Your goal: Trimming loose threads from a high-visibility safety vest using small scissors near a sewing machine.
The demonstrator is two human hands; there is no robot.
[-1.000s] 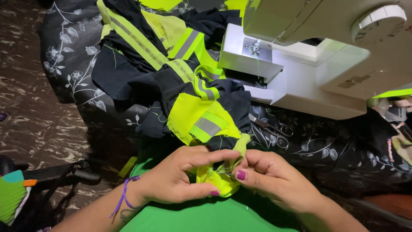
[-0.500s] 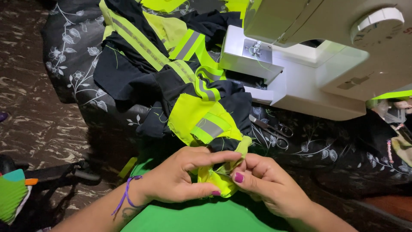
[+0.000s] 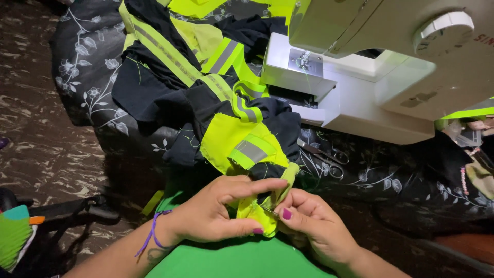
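Observation:
My left hand (image 3: 213,213) and my right hand (image 3: 314,226) meet at a small fold of neon yellow fabric (image 3: 257,212), both pinching it close to my lap. The fabric belongs to a garment (image 3: 226,136) of neon yellow, dark navy cloth and grey reflective strips that trails up over the table toward a white sewing machine (image 3: 370,77). My left thumb and forefinger stretch the edge. My right fingertips hold a thin metal tool or needle at the seam; which one I cannot tell.
Small scissors (image 3: 329,157) lie on the dark floral cloth (image 3: 87,77) under the machine's front. Bright green fabric (image 3: 242,262) covers my lap. A green and orange object (image 3: 15,231) sits at lower left above a patterned floor (image 3: 41,139). Clutter lies at right.
Both hands stay on the yellow fold. They have drifted slightly lower and the right fingers have shifted a little along the seam.

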